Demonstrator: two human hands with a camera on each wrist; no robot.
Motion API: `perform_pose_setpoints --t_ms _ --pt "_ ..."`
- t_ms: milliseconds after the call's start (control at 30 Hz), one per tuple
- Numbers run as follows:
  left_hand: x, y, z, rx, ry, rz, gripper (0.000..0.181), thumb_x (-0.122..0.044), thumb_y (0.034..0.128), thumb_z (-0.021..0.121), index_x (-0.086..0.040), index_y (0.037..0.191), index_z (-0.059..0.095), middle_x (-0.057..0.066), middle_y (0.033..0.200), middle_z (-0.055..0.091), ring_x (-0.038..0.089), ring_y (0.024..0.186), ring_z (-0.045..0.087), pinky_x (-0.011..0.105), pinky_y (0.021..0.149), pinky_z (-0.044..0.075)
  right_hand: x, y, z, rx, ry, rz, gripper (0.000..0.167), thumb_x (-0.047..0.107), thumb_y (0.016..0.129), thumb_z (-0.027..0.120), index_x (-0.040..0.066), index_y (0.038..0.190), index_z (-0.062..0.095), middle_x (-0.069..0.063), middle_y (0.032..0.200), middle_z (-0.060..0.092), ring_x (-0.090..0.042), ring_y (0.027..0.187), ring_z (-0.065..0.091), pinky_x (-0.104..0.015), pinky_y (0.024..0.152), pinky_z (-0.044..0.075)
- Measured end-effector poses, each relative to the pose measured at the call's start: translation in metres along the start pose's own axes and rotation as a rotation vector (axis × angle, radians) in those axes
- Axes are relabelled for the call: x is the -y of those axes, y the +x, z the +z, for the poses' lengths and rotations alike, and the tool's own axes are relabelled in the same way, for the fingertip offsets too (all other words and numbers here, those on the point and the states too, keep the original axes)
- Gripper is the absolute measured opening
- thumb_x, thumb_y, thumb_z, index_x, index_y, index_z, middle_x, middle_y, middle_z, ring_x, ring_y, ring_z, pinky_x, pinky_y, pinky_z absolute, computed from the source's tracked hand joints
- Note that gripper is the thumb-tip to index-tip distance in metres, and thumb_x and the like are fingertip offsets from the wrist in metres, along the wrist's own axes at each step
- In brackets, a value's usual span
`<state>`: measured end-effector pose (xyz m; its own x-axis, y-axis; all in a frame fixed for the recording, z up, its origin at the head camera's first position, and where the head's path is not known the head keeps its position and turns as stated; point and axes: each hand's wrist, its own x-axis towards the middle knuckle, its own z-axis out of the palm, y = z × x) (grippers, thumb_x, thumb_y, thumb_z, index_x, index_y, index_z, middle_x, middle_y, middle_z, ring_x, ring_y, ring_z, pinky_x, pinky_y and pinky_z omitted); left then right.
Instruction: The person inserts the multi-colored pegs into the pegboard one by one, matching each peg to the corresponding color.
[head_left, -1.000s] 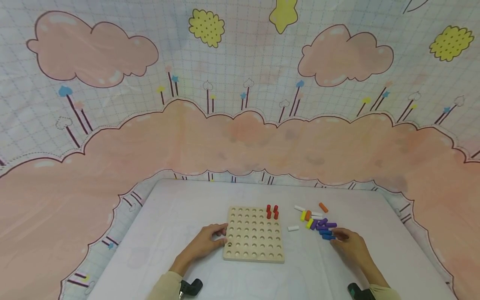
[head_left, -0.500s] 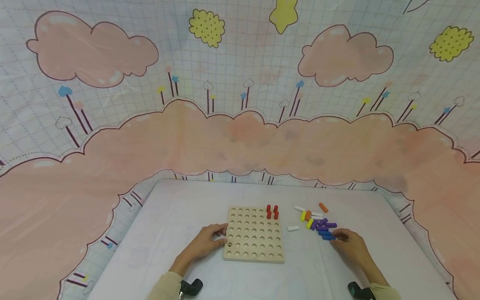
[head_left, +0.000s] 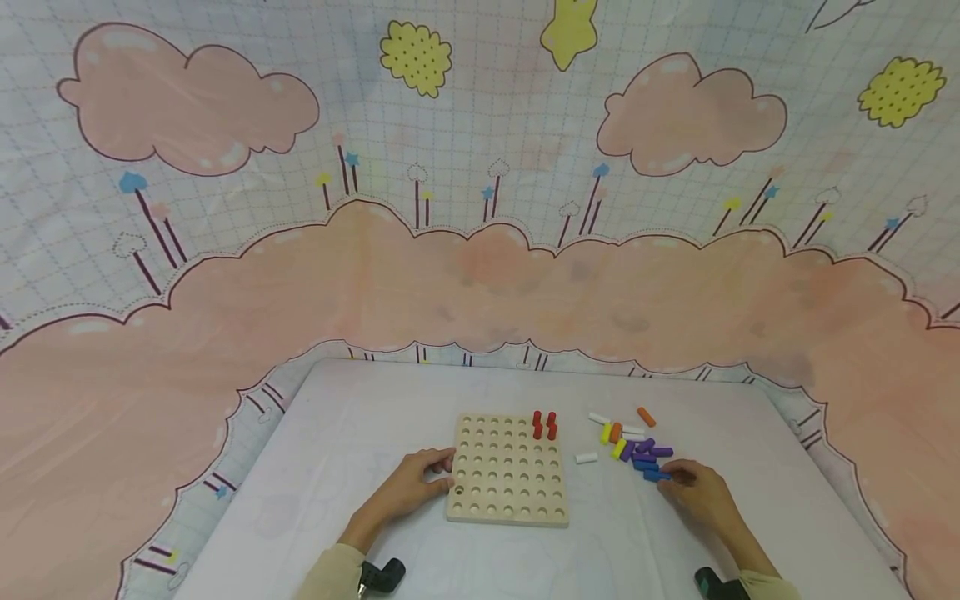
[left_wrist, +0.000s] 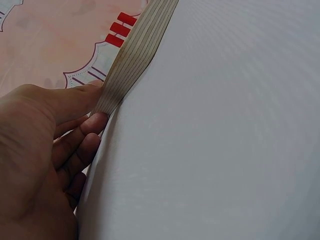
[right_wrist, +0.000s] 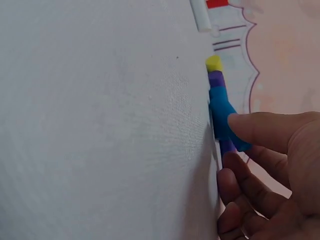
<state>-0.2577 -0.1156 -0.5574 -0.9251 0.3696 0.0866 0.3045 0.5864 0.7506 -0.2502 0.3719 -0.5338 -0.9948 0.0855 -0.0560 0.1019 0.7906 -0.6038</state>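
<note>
A square wooden pegboard (head_left: 507, 467) lies on the table, with several red pegs (head_left: 537, 425) upright in its far right corner. My left hand (head_left: 414, 483) holds the board's left edge; the left wrist view shows the thumb and fingertips of that hand (left_wrist: 55, 135) against the layered side (left_wrist: 130, 57). Right of the board, my right hand (head_left: 701, 493) pinches a blue peg (head_left: 657, 476) at the near end of a loose pile. In the right wrist view the thumb of this hand (right_wrist: 275, 170) presses on the blue peg (right_wrist: 231, 122), its other fingers curled beneath.
Purple pegs (head_left: 644, 447), yellow pegs (head_left: 606, 432), orange pegs (head_left: 647, 416) and white pegs (head_left: 598, 417) lie loose beyond my right hand. One white peg (head_left: 587, 457) lies apart, nearer the board. A patterned cloth (head_left: 480, 283) hangs behind the white table (head_left: 375, 400).
My right hand has shifted slightly left, and the blue pegs by its fingertips have moved a little left too. My left hand and the board have stayed in place.
</note>
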Motion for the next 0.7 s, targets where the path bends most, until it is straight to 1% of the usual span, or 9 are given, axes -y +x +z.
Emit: perform_pose_setpoints --t_ms 67,200,333,400,567,700 --pt "-0.0005 -0.0001 -0.0001 0.002 -0.002 -0.004 0.052 -0.027 0.0906 0.07 -0.008 0.137 0.057 -0.01 0.107 0.062 0.013 0.102 0.052 0.04 0.098 0.042 0.0003 -0.001 -0.0007 -0.006 0.015 -0.002 0.024 0.014 0.088 0.07 0.004 0.109 0.069 -0.015 0.105 0.069 -0.029 0.096 0.063 -0.048 0.086 0.05" --pt "-0.0016 -0.0005 -0.0004 0.003 -0.01 -0.013 0.052 -0.027 0.0905 0.07 -0.008 0.137 0.057 -0.011 0.107 0.062 0.013 0.103 0.052 0.041 0.098 0.042 0.0 -0.003 -0.0018 -0.024 0.037 -0.008 0.028 0.016 0.09 0.068 0.003 0.114 0.067 -0.02 0.112 0.069 -0.035 0.102 0.064 -0.049 0.087 0.052" --pt "-0.0015 -0.0007 -0.0001 -0.001 -0.002 -0.009 0.051 -0.026 0.0906 0.07 -0.008 0.137 0.057 -0.011 0.107 0.062 0.012 0.101 0.052 0.04 0.098 0.042 0.0006 -0.0052 -0.0022 -0.062 0.05 -0.038 0.032 0.016 0.091 0.067 0.002 0.12 0.065 -0.023 0.114 0.068 -0.037 0.103 0.065 -0.043 0.082 0.055" --pt "-0.0011 -0.0007 0.0001 -0.002 0.001 -0.008 0.051 -0.026 0.0906 0.07 -0.008 0.137 0.057 -0.012 0.106 0.061 0.011 0.101 0.051 0.04 0.097 0.042 0.0013 -0.0061 -0.0026 -0.087 0.052 -0.059 0.033 0.015 0.091 0.066 0.001 0.121 0.065 -0.024 0.114 0.068 -0.038 0.102 0.065 -0.038 0.078 0.056" --pt "-0.0014 -0.001 0.0002 0.0 0.001 -0.005 0.051 -0.025 0.0908 0.07 -0.008 0.137 0.057 -0.012 0.106 0.061 0.01 0.1 0.051 0.038 0.097 0.042 0.0026 -0.0067 -0.0039 -0.137 0.073 -0.073 0.038 0.016 0.092 0.067 0.0 0.126 0.061 -0.025 0.112 0.068 -0.038 0.1 0.066 -0.027 0.069 0.052" --pt "-0.0025 -0.0013 -0.0005 0.0 0.006 -0.004 0.051 -0.025 0.0907 0.07 -0.007 0.137 0.057 -0.012 0.106 0.061 0.011 0.101 0.051 0.039 0.097 0.042 0.0025 -0.0056 -0.0035 -0.18 0.081 -0.079 0.037 0.015 0.09 0.069 0.001 0.123 0.061 -0.021 0.108 0.07 -0.033 0.096 0.067 -0.024 0.07 0.049"
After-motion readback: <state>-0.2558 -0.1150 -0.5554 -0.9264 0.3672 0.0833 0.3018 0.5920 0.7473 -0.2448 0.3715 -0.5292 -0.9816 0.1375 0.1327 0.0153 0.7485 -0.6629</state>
